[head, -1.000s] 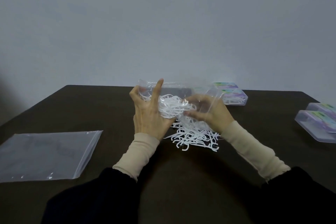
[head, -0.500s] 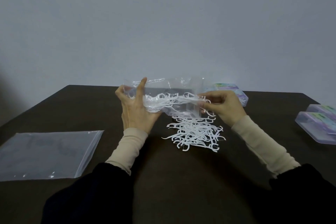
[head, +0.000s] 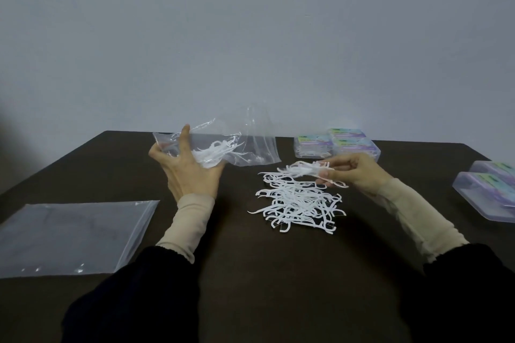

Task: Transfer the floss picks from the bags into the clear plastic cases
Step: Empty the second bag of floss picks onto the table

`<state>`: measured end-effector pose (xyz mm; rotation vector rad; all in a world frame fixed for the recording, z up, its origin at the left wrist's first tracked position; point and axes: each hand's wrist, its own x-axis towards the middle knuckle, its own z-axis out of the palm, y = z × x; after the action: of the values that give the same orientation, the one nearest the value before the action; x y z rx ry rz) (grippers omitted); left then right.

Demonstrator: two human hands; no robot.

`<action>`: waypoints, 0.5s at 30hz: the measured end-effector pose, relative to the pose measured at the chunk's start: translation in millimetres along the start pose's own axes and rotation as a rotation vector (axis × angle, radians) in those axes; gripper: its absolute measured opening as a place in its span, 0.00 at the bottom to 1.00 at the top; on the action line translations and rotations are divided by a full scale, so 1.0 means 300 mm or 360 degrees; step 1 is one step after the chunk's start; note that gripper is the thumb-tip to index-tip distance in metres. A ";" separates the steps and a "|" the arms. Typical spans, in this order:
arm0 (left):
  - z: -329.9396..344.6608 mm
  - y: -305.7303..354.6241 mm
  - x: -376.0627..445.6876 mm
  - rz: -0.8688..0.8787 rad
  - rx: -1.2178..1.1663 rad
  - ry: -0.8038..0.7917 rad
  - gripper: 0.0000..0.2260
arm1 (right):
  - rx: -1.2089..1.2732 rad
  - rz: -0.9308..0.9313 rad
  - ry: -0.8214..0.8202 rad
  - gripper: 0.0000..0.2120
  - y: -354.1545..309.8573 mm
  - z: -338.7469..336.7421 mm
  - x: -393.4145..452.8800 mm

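My left hand (head: pixel 186 168) grips a clear plastic bag (head: pixel 250 147) above the dark table, with a few white floss picks (head: pixel 214 153) still inside it. My right hand (head: pixel 354 172) pinches a small bunch of white floss picks (head: pixel 306 168) out of the bag, just above a loose pile of floss picks (head: pixel 298 203) on the table. Clear plastic cases with coloured labels (head: pixel 337 145) stand behind the pile, holding some picks. Two more clear cases (head: pixel 490 192) lie at the right edge.
A flat, empty clear zip bag (head: pixel 69 237) lies on the table (head: pixel 250 273) at the left. A plain grey wall rises behind the table's far edge. My dark sleeves cover the near part of the table.
My right hand has pulled a bunch of picks out of the bag and moved right, over the pile. My left hand has carried the bag to the left, and the bag holds fewer picks.
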<state>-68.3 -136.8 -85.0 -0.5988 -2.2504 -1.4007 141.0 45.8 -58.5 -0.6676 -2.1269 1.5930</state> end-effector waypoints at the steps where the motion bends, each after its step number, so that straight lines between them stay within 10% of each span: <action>1: -0.001 -0.002 0.002 -0.0021 0.0001 0.0010 0.37 | -0.0106 -0.0007 -0.0040 0.09 -0.001 0.001 -0.001; 15: 0.010 0.025 -0.021 0.0044 -0.0019 -0.0102 0.37 | -0.0719 -0.0278 -0.0236 0.13 -0.011 0.077 0.004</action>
<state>-59.3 -131.8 -84.3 -0.6854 -2.2758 -1.4016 126.5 27.9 -61.6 -0.4880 -2.6074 1.1072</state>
